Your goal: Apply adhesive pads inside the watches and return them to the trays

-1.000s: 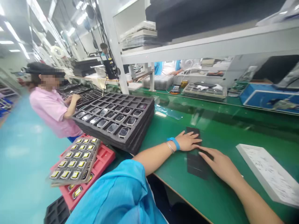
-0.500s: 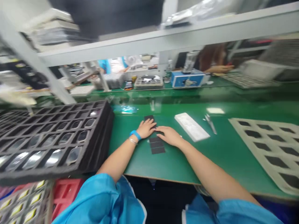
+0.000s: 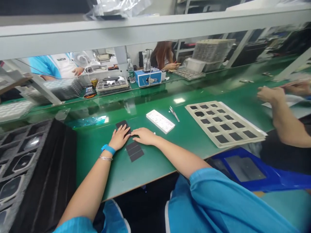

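In the head view my left hand (image 3: 119, 137) lies spread and flat over a dark rectangular piece (image 3: 122, 123), pressing it against the green table. A blue band and a thin bracelet circle that wrist. From the other side my right hand (image 3: 145, 136) reaches in, its fingertips at the lower right edge of the piece and its thumb slightly apart from the index finger. Just below both hands lies a group of black strips (image 3: 134, 151), side by side with thin lines between them. The palm and fingers of my left hand cover part of the dark piece.
A white tray (image 3: 160, 121) and tweezers (image 3: 174, 114) lie beyond my right hand. Further right is a beige tray (image 3: 224, 121) with dark pieces in its pockets. Stacked black foam trays (image 3: 55, 168) stand at left. A co-worker's hand (image 3: 270, 94) works at far right.
The view has swung to the right, bringing the co-worker's arms at far right into sight. Both my hands stay at the dark piece, with little visible change in their pose.
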A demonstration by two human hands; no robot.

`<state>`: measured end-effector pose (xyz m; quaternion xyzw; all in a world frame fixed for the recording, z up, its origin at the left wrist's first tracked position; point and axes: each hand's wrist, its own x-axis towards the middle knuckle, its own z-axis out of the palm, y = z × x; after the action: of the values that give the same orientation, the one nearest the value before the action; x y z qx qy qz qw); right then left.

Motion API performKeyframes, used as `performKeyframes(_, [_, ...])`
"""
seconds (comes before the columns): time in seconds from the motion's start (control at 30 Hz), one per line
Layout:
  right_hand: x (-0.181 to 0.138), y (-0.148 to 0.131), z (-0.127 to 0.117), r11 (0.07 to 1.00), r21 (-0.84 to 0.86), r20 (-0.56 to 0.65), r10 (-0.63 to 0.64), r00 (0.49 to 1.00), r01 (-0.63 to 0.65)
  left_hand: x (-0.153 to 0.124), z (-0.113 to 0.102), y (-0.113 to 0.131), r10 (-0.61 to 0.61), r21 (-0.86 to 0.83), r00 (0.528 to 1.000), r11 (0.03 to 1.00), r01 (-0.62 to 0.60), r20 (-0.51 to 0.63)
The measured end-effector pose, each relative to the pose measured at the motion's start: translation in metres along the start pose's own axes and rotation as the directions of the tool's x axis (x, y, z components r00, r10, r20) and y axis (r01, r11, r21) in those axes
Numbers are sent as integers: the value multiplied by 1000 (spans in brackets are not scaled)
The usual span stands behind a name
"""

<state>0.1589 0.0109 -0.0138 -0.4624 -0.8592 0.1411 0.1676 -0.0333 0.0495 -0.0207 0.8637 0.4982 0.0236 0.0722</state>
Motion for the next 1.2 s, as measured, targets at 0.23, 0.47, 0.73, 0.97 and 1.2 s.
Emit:
performKeyframes(0.23, [0, 3, 1, 1000, 21, -13, -13, 1000, 14, -1, 0, 2, -17, -12, 1000, 1000, 17, -4])
performKeyframes(0.47, [0, -1, 2, 1000, 9, -14, -15, 1000, 16, -1, -1, 2, -11, -7, 1000, 1000, 11, -16])
performKeyframes(0.73, [-23, 17, -64, 962, -108, -104, 238, 966, -249, -1, -2, 3, -22, -27, 1000, 999, 22, -3])
performKeyframes(0.97, [-37, 23, -81, 862, -293, 102, 458, 883, -414, -2, -4, 5, -36, -37, 999, 999, 36, 19])
performKeyframes(1.2, [-32, 18, -78, 823, -408, 175, 495, 851, -395, -3, -7, 6, -11, -18, 1000, 1000, 12, 26])
